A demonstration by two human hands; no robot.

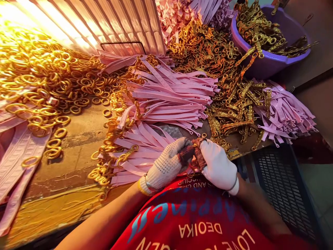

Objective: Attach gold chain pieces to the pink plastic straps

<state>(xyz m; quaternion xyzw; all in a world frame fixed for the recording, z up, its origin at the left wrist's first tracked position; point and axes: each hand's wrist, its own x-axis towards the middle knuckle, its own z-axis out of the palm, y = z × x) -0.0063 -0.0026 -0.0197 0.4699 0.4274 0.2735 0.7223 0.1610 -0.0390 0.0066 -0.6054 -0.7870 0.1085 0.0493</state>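
Observation:
My left hand, in a white dotted glove with dark brown fingertips, is closed in a pinch at the front edge of the bench. Fingertip to fingertip with it, my right hand, in a plain white glove with dark brown fingers, is closed as well. What they pinch is mostly hidden; bits of gold metal show around the fingers. Under and beyond the left hand lie pink straps, with gold rings and clasps at their left ends. A larger bundle of pink straps lies just behind.
Gold rings heap at the left, beside wide pink strips. A ribbed panel stands at the back. Gold metal pulls pile at the right, below a purple basin of them. A dark crate stands lower right.

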